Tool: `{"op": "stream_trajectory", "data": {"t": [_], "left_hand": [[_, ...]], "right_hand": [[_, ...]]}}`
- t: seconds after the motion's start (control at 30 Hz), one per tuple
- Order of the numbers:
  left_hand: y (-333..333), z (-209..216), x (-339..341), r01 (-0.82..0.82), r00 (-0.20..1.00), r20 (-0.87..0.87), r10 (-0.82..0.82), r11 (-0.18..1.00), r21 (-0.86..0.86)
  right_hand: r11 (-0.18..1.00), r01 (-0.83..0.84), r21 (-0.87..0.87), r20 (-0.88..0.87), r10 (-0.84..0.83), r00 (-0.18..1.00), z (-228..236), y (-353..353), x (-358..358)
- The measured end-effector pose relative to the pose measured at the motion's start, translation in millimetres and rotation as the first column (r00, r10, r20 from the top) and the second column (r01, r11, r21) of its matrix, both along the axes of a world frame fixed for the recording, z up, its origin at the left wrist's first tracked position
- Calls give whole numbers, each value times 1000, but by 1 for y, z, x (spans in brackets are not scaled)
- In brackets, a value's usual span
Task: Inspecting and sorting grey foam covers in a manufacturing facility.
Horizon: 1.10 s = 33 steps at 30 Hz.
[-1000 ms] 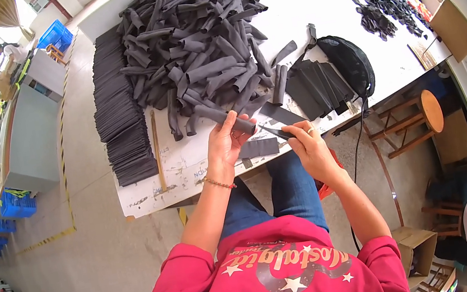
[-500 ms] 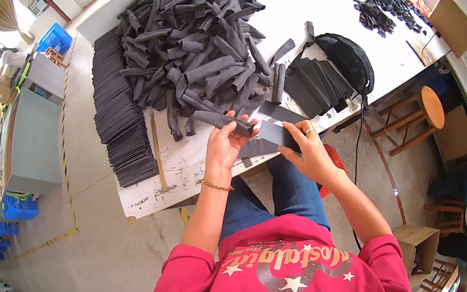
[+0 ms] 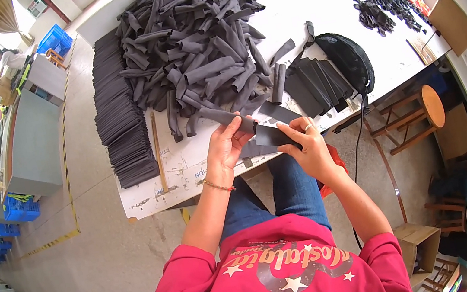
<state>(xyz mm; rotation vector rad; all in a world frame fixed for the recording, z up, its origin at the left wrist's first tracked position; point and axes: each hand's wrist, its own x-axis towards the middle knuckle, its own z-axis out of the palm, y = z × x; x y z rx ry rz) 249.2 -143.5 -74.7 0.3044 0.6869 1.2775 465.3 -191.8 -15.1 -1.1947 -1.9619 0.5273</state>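
Observation:
My left hand is closed around the near end of a dark grey fabric tube, its thumb on top. The tube slants away to the left, toward a big heap of similar fabric tubes. Between thumb and fingers, my right hand grips a flat black sheet. The sheet's left edge meets the tube's open end; whether it reaches inside, I cannot tell. Beyond my hands, more flat black sheets lie fanned out on the white table.
A long stack of flat dark pieces lines the table's left side, beside a wooden strip. A black pouch with a hanging cord lies right of the sheets. Small black pieces lie far right. A wooden stool stands beside the table.
The black sheet has tilted and moved left, so its edge now meets the tube's end. My left fingers have closed more around the tube.

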Motion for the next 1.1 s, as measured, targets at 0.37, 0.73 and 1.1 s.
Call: {"op": "stream_trajectory", "data": {"t": [0.37, 0.73, 1.1], "left_hand": [[-1, 8, 1, 176, 984, -22, -175, 984, 32], [-15, 28, 14, 93, 994, 40, -98, 989, 115], [-18, 43, 12, 127, 989, 59, -138, 981, 149]], "right_hand": [[974, 5, 228, 139, -38, 989, 12, 10, 3], [855, 51, 516, 276, -222, 935, 9, 11, 0], [775, 20, 632, 309, -275, 910, 13, 9, 4]]}}
